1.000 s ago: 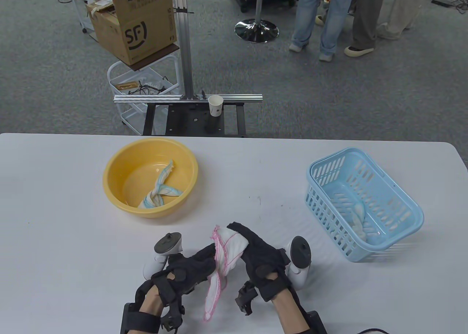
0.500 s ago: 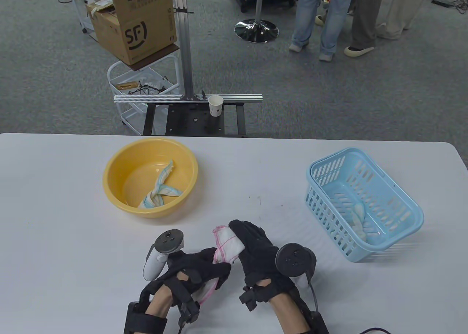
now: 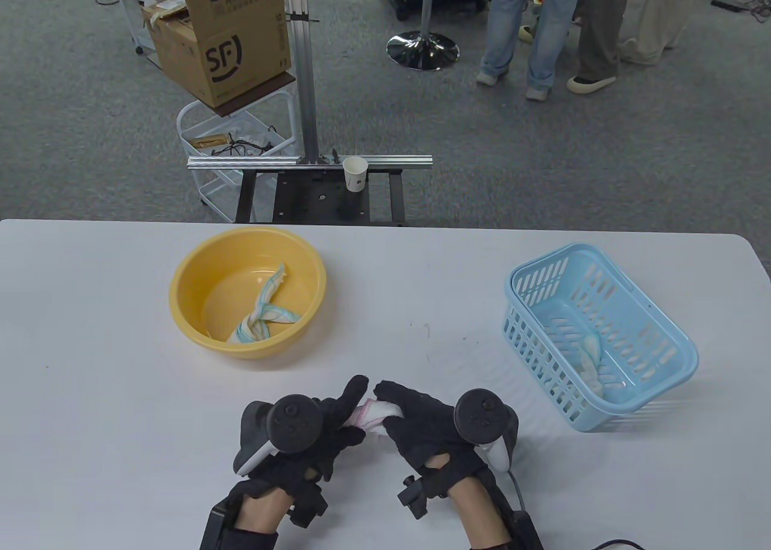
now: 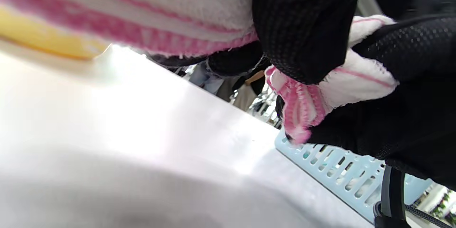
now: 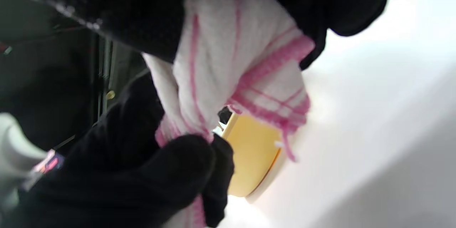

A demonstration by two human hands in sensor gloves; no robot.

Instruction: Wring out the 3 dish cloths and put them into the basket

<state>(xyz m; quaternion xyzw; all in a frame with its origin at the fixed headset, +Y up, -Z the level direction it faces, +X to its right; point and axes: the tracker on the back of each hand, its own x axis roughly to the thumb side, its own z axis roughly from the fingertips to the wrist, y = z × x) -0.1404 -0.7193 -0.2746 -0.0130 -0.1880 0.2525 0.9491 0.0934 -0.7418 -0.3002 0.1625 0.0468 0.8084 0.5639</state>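
Both hands hold a white dish cloth with pink stripes just above the table's near edge. My left hand grips its left end and my right hand grips its right end, fingers curled round it. Up close, the pink-striped cloth is bunched between the black gloves, and the same cloth shows twisted in the right wrist view. A blue-striped cloth lies twisted in the yellow basin. Another white cloth lies in the light blue basket at the right.
The white table stretches left of the hands. Beyond its far edge stand a metal frame with a paper cup, a cardboard box on a cart, and people's legs on the carpet.
The hands have rolled toward each other, closing the gap between them. The cloth's hanging tail is drawn up into the left hand, and only a short piece shows between the gloves.
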